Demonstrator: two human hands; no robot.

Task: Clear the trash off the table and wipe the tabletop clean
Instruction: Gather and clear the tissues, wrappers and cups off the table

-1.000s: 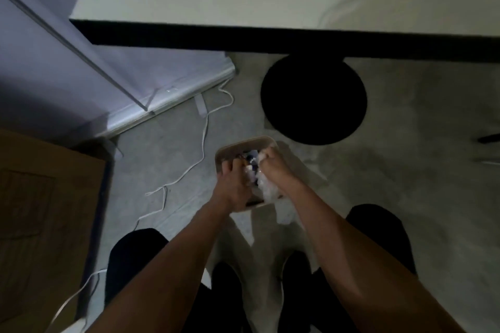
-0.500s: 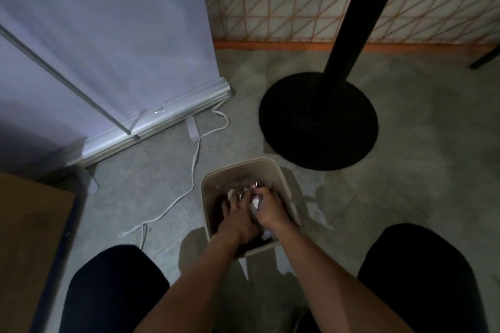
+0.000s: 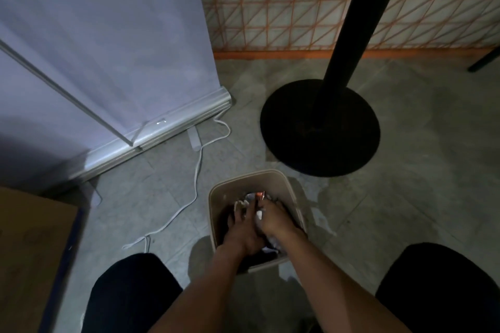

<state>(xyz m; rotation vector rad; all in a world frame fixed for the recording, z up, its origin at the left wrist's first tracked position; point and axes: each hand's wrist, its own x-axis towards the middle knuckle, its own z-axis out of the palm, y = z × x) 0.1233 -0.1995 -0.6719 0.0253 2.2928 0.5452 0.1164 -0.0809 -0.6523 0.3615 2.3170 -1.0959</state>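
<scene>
**Both hands sunk deeper in the bin**

Since a second earlier, when the desk edge crossed the top of the view and both hands sat at the bin's rim, the view had dropped below the desk and the hands had gone further down into the bin, changing little over the last half second.

No brand, label or writing could be read anywhere; the dim light left only a small orange-red patch on one scrap among the trash (image 3: 253,197).

The left hand (image 3: 240,232) lay inside the beige bin (image 3: 270,180), its fingers (image 3: 250,209) stretched forward and spread, pressing flat on the crumpled trash. The right hand (image 3: 273,220) lay just beside it, touching it, with fingers curled round a white crumpled piece (image 3: 259,216) that showed between thumb and knuckles. How tightly that hand gripped could not be told.

The bin stood on the grey floor (image 3: 419,197) between the person's dark-clad knees, near the round black base (image 3: 319,127) of a pole. A white cable (image 3: 198,167) trailed across the floor to the left of the bin, below a pale banner stand (image 3: 151,132). A brown cardboard box (image 3: 29,246) sat at the left edge.
</scene>
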